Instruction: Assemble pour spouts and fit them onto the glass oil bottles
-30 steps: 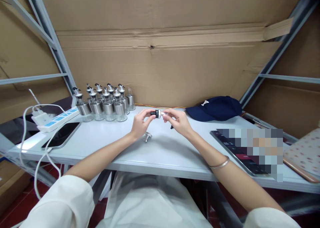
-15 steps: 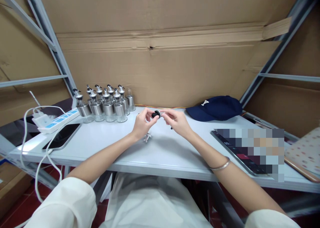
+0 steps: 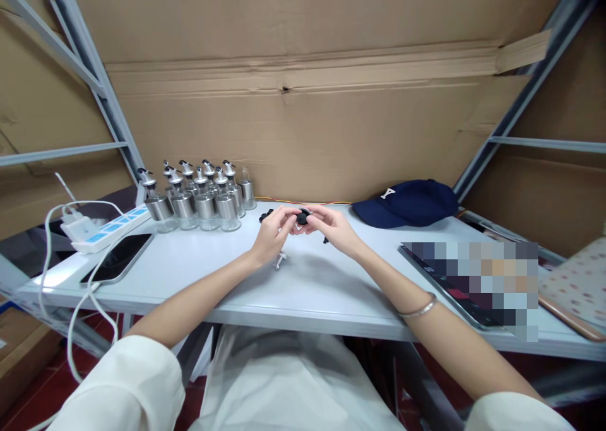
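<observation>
Pinching one round black part [image 3: 303, 217] between them: left hand [image 3: 274, 232] and right hand [image 3: 335, 227], raised over the tabletop [image 3: 303, 301], forearms [image 3: 208, 293] converging inward; one silver spout [image 3: 281, 260] lies just nearside of left hand.

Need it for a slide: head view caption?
Left hand and right hand hold a small round black part above a pale grey table, steel-sleeved glass bottles standing left.

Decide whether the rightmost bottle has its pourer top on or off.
Off: the rightmost bottle shows bare glass at its neck, whereas the other bottles carry silver pourer tops.
</observation>
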A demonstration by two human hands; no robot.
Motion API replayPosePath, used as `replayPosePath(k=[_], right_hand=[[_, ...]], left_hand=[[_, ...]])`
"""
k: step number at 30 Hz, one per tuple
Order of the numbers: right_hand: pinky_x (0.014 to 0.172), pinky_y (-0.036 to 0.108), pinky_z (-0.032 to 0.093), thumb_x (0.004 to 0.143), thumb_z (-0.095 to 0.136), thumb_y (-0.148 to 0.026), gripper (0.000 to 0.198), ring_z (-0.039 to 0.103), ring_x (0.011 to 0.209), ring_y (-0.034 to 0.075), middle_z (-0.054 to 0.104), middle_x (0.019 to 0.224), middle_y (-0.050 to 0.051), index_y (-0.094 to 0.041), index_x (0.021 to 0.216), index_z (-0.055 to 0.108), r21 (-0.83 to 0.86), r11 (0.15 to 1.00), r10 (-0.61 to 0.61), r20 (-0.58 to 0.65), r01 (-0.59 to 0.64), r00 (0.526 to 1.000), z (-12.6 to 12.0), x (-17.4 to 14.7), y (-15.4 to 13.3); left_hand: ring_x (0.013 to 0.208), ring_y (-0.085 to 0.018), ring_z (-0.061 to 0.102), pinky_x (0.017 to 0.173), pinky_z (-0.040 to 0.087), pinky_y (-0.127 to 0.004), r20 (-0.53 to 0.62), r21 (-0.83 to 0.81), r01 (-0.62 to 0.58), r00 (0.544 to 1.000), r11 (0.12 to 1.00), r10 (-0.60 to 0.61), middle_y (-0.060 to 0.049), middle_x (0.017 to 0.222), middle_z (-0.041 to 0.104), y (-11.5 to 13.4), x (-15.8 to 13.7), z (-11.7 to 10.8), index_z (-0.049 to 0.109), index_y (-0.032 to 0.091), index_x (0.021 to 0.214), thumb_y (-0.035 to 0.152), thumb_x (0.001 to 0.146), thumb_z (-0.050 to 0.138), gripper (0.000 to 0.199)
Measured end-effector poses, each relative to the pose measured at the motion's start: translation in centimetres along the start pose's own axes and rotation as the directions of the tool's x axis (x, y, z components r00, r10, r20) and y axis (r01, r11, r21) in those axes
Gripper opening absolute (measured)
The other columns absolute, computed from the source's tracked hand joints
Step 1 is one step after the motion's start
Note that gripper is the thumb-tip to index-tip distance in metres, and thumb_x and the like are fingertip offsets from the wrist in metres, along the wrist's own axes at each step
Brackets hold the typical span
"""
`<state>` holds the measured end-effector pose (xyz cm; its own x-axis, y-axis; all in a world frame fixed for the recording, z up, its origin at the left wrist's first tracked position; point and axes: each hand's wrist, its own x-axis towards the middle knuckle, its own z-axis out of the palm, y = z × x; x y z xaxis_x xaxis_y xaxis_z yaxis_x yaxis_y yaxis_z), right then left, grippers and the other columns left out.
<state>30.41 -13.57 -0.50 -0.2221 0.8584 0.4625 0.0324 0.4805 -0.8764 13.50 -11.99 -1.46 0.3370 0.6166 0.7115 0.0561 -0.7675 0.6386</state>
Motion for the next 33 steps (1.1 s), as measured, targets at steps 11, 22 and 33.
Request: replayPosePath(k=[11, 22, 33], right_hand=[[0.066, 0.032, 0.050, 0.071, 0.064, -0.033, 0.038, 0.060, 0.064, 0.014, 0.060, 0.073, 0.000, -0.016, 0.104, 0.056, -0.057, 0.998, -0.038, -0.001, 0.038, 0.999, 0.2, -0.1, -0.1], [0.057, 0.028, 0.045, 0.070, 0.055, -0.027, 0.021, 0.053, 0.055, 0.011, 0.056, 0.065, -0.003, -0.018, 0.089, 0.051, -0.097, 0.995, -0.003, 0.037, 0.006, 0.999, 0.1, -0.1, -0.4], [0.055, 0.027, 0.046, 0.071, 0.051, -0.026, 0.025, 0.054, 0.053, 0.011, 0.059, 0.064, -0.003, -0.018, 0.095, 0.050, -0.073, 0.996, 0.066, 0.140, -0.056, 0.988, 0.0, -0.4, -1.0]], left_hand=[[0.066, -0.013, 0.065, 0.062, 0.053, -0.025, 0.050, -0.117, 0.089, 0.995, 0.989, -0.083, -0.003, 0.081, 0.061, 0.3, 0.0, -0.1, 0.054, 0.015, 0.096, 0.035, 0.084, 0.054, 0.024], [0.061, -0.009, 0.058, 0.054, 0.045, -0.020, 0.105, -0.098, 0.178, 0.980, 0.979, -0.168, 0.001, 0.079, 0.054, 0.0, 0.4, -0.5, 0.049, 0.017, 0.105, 0.040, 0.081, 0.055, 0.033], [0.058, -0.011, 0.061, 0.058, 0.050, -0.025, 0.299, -0.322, 0.293, 0.934, 0.900, -0.197, 0.002, 0.074, 0.057, 0.0, 0.3, -0.4, 0.042, 0.018, 0.105, 0.044, 0.079, 0.059, 0.040]])
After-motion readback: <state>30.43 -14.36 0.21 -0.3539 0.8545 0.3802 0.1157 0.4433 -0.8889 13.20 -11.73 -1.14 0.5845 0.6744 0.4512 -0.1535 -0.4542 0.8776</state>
